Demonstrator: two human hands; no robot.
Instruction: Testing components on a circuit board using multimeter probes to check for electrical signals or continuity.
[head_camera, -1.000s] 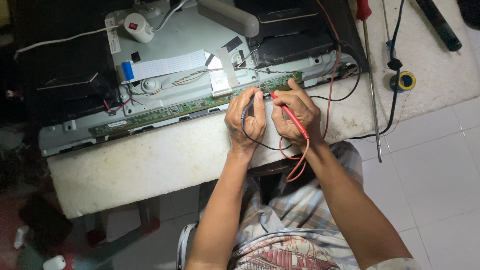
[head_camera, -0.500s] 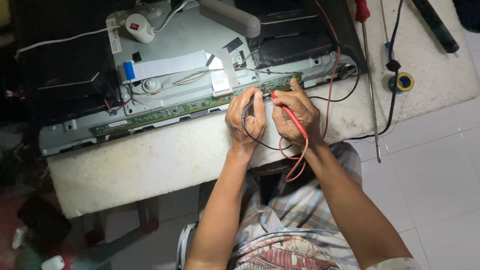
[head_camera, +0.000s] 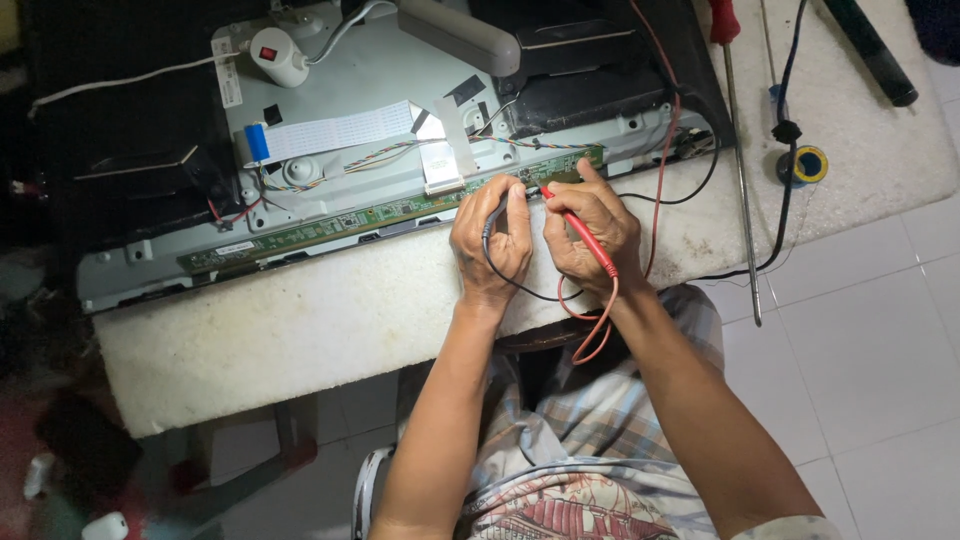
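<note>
Hands are staying where they were a second ago, side by side at the near edge of the opened panel (head_camera: 330, 80), with no visible shift in the probes or the leads. The left hand (head_camera: 492, 240) is closing around a black probe (head_camera: 492, 212), whose tip is pointing at the long green board (head_camera: 380, 212). The right hand (head_camera: 590, 225) is gripping a red probe (head_camera: 575, 225) like a pen, its tip resting on the same board just beside the black one. The two hands are nearly touching. The red lead (head_camera: 592, 320) and black lead (head_camera: 520, 288) are looping down over the edge of the white worktop (head_camera: 300, 330). A white ribbon cable (head_camera: 335, 132) with a blue end is lying across the panel's grey back. To the right, a long screwdriver (head_camera: 738, 150) with a red handle and a roll of tape (head_camera: 808, 163) are lying on the worktop, well apart from the hands. No container is showing.
</note>
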